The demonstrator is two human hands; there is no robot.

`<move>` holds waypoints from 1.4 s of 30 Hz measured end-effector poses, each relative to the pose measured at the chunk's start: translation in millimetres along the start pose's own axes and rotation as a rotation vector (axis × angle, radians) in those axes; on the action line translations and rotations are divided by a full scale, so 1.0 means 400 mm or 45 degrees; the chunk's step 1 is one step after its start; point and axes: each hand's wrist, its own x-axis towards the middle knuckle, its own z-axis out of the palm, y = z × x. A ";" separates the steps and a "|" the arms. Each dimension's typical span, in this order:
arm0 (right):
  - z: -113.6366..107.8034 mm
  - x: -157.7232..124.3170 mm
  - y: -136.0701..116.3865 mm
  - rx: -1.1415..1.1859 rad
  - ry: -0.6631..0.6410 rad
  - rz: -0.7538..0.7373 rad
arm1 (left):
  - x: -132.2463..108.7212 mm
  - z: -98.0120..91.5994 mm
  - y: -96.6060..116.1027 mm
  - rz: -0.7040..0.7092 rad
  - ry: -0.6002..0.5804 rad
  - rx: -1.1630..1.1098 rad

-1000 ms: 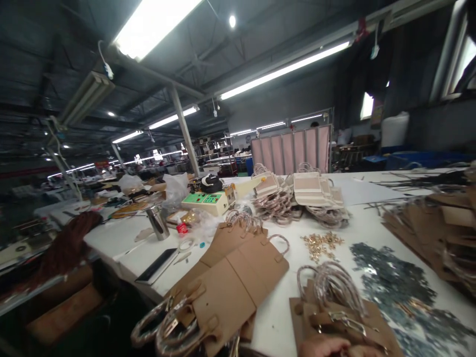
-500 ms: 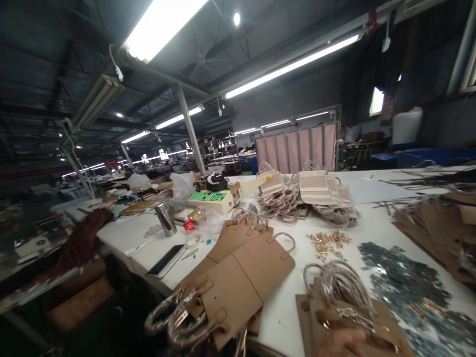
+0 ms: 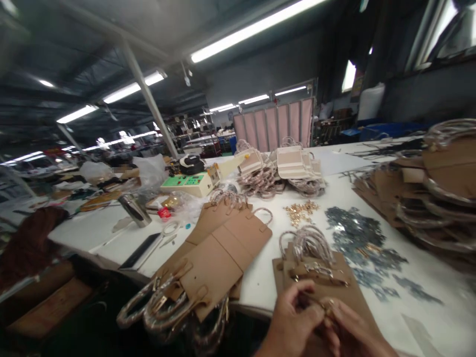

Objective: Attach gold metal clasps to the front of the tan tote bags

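Note:
My left hand (image 3: 292, 320) and my right hand (image 3: 351, 329) meet at the bottom edge, just in front of a stack of brown bag panels (image 3: 320, 277) with wrapped handles. Both hands have fingers pinched together around a small gold metal fitting (image 3: 327, 311) between them. The stack lies at the near edge of the white table (image 3: 267, 277). A row of brown bag panels (image 3: 219, 253) with plastic-wrapped handles lies to the left, hanging over the table's edge.
A pile of small gold fittings (image 3: 300, 210) and a spread of dark metal pieces (image 3: 353, 238) lie behind the stack. Stacked brown bags (image 3: 427, 198) fill the right. Cream bags (image 3: 286, 168), a green-topped control box (image 3: 189, 183), a metal cup (image 3: 134, 210) and a dark flat device (image 3: 141, 250) are further off.
The view has tilted down and swung. Both hands have come up into sight from the bottom edge and now pinch a small fitting together.

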 end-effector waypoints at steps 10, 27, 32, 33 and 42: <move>-0.030 0.012 -0.059 0.204 0.085 0.019 | 0.018 -0.071 0.005 0.311 0.348 0.784; -0.076 0.063 -0.085 -0.363 0.123 -0.209 | 0.061 -0.023 0.112 -0.156 -0.178 -0.292; -0.104 0.078 -0.119 -0.845 0.336 -0.449 | 0.123 0.005 0.118 -0.299 -0.113 -0.312; -0.106 0.078 -0.125 -0.916 0.354 -0.552 | 0.135 0.010 0.115 -0.334 -0.120 -0.338; -0.146 0.095 -0.204 -1.193 0.316 -0.724 | 0.203 0.044 0.109 -0.450 -0.202 -0.345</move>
